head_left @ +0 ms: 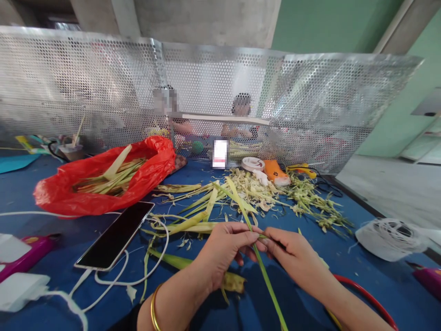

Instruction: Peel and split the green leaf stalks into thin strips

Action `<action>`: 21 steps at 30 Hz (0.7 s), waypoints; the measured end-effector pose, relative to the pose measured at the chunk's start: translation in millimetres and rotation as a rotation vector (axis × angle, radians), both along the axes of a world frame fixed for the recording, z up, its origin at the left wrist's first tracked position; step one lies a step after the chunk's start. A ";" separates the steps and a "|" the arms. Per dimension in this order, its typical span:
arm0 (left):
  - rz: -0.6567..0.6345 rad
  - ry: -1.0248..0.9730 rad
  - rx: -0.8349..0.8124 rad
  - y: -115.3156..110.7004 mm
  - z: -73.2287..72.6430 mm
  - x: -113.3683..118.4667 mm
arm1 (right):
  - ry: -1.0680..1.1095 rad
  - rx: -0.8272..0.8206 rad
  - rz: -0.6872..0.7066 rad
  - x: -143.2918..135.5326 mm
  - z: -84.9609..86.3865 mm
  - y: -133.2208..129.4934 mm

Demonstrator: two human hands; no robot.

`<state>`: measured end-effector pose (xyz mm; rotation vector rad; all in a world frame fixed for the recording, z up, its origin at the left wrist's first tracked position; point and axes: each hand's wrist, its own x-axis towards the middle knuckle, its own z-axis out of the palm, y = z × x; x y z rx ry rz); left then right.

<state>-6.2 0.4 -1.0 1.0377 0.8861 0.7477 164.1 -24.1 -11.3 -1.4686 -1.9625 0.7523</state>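
A long green leaf strip (264,271) runs from the middle of the table down toward the front edge, between my two hands. My left hand (234,243) pinches it between thumb and fingers; a gold bangle is on that wrist. Close against it on the right, my right hand (284,246) has its thumb and fingertips pressed together at the same strip. The pale upper end of the strip (237,195) points away from me. Under my left hand lies a brownish leaf piece (236,282). More yellow-green leaves (193,223) lie behind my left hand.
A red plastic bag (69,204) of leaves and a black-screened phone (115,236) with white cables are at left. Beyond my hands are shredded scraps (262,193), a tape roll (252,164) and an orange packet (275,172). White twine (391,239) lies right. People sit behind a perforated screen (220,78).
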 end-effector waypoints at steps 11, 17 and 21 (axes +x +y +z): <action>0.075 0.063 0.027 -1.7 -6.7 4.4 | -0.186 0.310 0.042 -1.1 2.9 -9.0; 0.166 0.122 0.032 -1.0 -21.9 12.1 | -0.505 0.726 0.184 -7.9 -8.4 -17.2; 0.103 0.124 0.078 -0.8 -15.8 8.9 | -0.215 0.443 0.095 -1.2 -1.7 -10.2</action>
